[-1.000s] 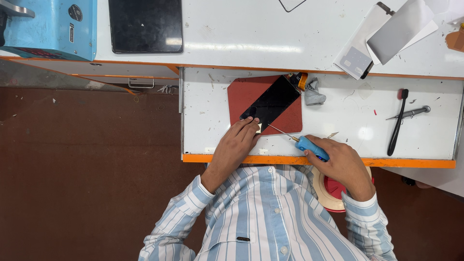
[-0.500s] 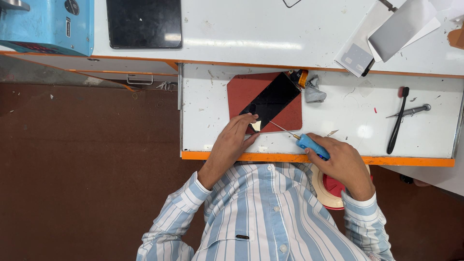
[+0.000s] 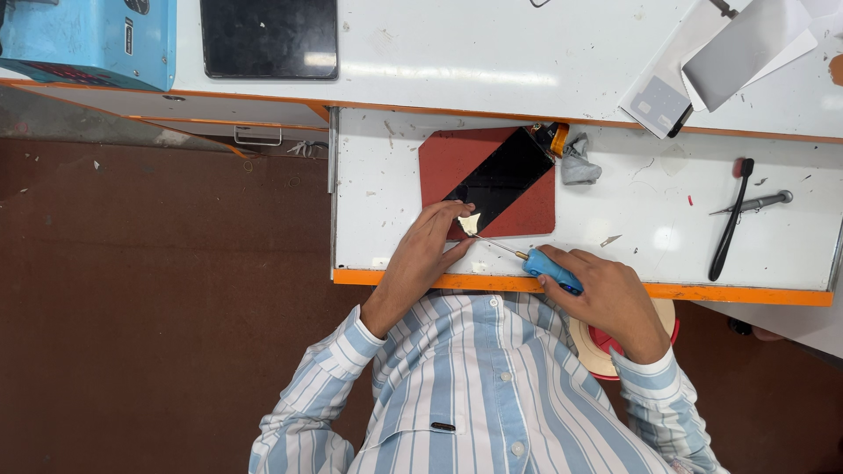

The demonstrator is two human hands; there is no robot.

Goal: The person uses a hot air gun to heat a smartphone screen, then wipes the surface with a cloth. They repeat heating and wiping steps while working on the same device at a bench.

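Right hand [image 3: 610,294] clenched around blue-handled tool [image 3: 551,269], tip at black phone [image 3: 509,175] on red mat [image 3: 536,215] near workbench [image 3: 615,228] front edge; left hand [image 3: 428,246] pinching the phone's near corner.

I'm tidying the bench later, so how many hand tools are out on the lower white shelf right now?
3: a blue-handled screwdriver in the right hand, a black brush at the right, and metal tweezers beside it. Others may be hidden.
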